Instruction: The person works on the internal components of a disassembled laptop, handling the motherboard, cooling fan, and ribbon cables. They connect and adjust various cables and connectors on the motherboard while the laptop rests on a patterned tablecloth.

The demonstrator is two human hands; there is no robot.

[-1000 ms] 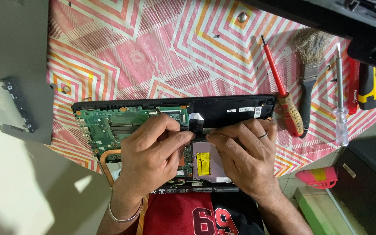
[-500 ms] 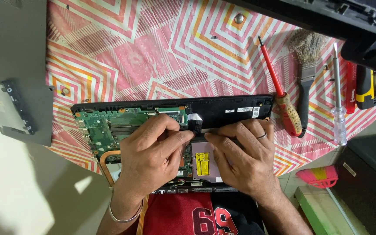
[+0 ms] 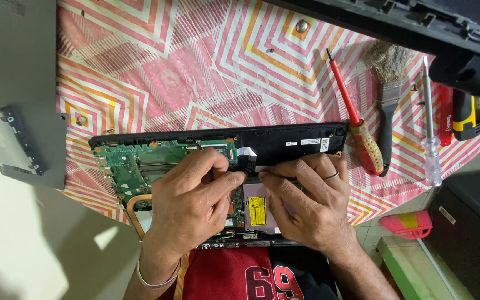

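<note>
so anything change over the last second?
Barely. Both hands stay on the opened laptop: left hand and right hand keep their fingertips pinched at the flat ribbon cable near the middle. Nothing picked up or let go. Red screwdriver, brush and patterned cloth unmoved.

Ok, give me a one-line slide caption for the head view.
Both hands, left hand and right hand, pinch a flat ribbon cable over an opened laptop on a patterned cloth.

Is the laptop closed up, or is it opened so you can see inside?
Opened. The laptop has no cover on: its green circuit board shows, both hands resting on it.
</note>
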